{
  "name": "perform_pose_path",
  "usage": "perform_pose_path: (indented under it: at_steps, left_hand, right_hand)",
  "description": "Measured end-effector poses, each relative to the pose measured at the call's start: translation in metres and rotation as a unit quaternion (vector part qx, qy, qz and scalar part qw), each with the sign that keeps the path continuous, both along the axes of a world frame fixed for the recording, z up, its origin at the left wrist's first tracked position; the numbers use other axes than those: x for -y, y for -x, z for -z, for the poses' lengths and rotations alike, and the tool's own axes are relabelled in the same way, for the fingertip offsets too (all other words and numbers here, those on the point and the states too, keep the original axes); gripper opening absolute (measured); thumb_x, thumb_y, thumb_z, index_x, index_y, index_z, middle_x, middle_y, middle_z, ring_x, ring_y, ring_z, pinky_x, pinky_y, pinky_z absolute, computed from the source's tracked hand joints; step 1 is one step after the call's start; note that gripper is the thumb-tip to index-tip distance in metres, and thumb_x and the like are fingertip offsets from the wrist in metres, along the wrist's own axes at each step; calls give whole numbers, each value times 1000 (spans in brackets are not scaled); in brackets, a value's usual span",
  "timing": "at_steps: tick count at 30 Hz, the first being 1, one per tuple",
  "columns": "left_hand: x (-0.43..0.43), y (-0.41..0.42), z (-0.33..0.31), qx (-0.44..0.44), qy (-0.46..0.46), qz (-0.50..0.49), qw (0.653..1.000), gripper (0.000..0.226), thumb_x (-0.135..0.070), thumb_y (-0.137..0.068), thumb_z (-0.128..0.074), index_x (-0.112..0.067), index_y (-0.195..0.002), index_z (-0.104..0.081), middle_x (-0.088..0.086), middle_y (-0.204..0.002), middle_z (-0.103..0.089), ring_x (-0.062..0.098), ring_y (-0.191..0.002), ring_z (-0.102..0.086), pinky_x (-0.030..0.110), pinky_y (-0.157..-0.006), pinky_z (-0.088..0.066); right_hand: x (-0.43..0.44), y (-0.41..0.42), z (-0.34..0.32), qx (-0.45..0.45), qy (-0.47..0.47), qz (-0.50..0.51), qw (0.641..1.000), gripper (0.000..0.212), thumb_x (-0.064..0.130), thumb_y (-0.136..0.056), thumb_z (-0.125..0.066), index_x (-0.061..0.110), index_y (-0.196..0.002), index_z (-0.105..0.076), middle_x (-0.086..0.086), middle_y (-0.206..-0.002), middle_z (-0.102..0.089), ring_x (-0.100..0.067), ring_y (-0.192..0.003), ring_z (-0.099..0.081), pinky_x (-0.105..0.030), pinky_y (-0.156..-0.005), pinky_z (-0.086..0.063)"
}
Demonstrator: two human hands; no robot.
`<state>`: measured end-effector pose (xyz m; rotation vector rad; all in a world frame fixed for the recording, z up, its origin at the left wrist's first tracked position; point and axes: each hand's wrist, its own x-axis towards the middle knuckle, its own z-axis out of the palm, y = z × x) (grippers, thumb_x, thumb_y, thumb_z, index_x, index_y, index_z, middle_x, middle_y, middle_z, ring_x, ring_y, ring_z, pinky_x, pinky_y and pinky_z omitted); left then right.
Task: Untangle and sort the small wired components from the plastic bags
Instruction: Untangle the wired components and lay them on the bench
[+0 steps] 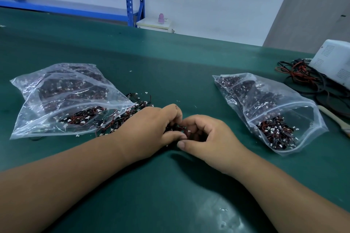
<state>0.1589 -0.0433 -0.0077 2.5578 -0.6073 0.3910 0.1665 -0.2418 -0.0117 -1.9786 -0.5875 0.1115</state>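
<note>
Wired components (179, 130), a small red-and-black clump, sit between both hands low over the green table (170, 66). The left hand (151, 128) and right hand (208, 138) curl their fingers round it, pinching, likely to tease the wires apart. A loose pile (132, 113) spills from the left bags (66, 100), within easy reach. The right bag (280, 111) gapes toward the person, probably for sorted pieces.

Between fingers (191, 120), wire clump (176, 128) mostly hidden — white box (333, 62) cropped right.
</note>
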Motion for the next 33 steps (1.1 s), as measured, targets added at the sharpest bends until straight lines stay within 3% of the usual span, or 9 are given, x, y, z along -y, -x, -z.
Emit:
perform_pose_path:
  at_steps: [5, 10, 16, 26, 30, 33]
  left_hand:
    - [1, 2, -2, 10, -20, 26, 999, 31, -40, -80, -75, -31, -93, -48, -10, -78, -61, 12, -70, -50, 23, -60, -30]
    - [2, 4, -3, 22, -29, 34, 999, 37, -46, -77, -79, -29, -97, -52, -13, -81, -61, 8, -74, -48, 20, -65, -29]
    - [3, 2, -4, 30, -34, 28, 999, 16, -32, -90, -68, -27, -104, -60, -11, -88, -65, 14, -84, -57, 27, -74, -37]
    - [3, 2, -6, 33, -40, 27, 998, 11, -29, -91, -66, -28, -102, -63, -11, -85, -65, 16, -84, -57, 34, -77, -42]
    - [3, 2, -4, 50, -39, 17, 998, 9, -25, -90, -68, -24, -99, -66, -11, -81, -63, 18, -80, -57, 32, -73, -40]
    - [2, 1, -4, 45, -34, 3, 998, 10, -27, -91, -66, -25, -101, -65, -11, -84, -65, 18, -82, -58, 34, -76, -43]
  right_hand:
    - [-2, 0, -3, -25, -20, 17, 999, 14, 13, -82, -80, 22, -90, -73, -4, -81, -72, -11, -71, -60, -36, -70, -52]
    - [0, -5, -7, -82, -78, 40, 993, 16, 1, -84, -74, 16, -81, -73, 5, -68, -71, -2, -60, -59, -15, -60, -46]
    - [-1, -6, -8, -70, -84, 84, 990, 26, -2, -83, -68, 21, -72, -71, 2, -64, -67, -8, -57, -53, -20, -56, -43]
    - [5, -8, -13, -93, -80, 37, 992, 31, -10, -81, -66, 18, -69, -72, 0, -60, -66, -9, -56, -57, -18, -54, -47]
    - [13, -11, -15, -101, -76, 23, 992, 31, -11, -80, -68, 19, -82, -74, 0, -63, -67, -11, -59, -61, -21, -57, -49]
    - [15, -10, -15, -125, -76, -12, 989, 31, 0, -70, -70, 22, -92, -76, -4, -69, -70, -16, -66, -61, -22, -62, -49]
